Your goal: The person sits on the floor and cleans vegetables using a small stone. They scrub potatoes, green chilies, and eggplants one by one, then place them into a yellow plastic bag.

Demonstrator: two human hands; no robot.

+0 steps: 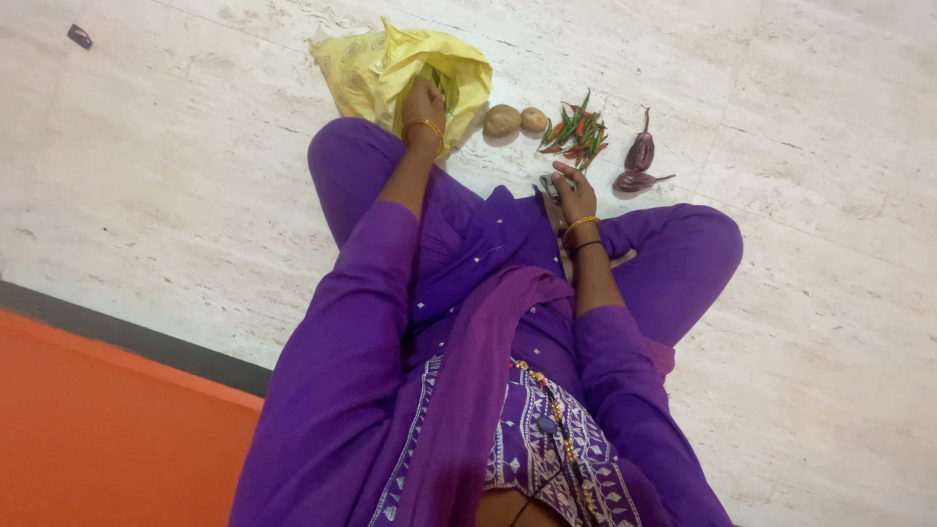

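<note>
I sit cross-legged on a pale stone floor in purple clothes. My left hand [425, 102] reaches into the mouth of a crumpled yellow bag [376, 68]; its fingers are hidden inside, beside something green. My right hand [576, 192] is curled just below a pile of red and green chillies [576, 135], and a few dark green chillies stick out from its fingers. Two potatoes [514, 120] lie between the bag and the chilli pile. Two small purple aubergines [639, 163] lie to the right of the chillies.
My knees [698, 249] spread to both sides of the vegetables. An orange surface with a dark edge [107, 420] fills the lower left. A small dark object [79, 37] lies on the floor at the far upper left.
</note>
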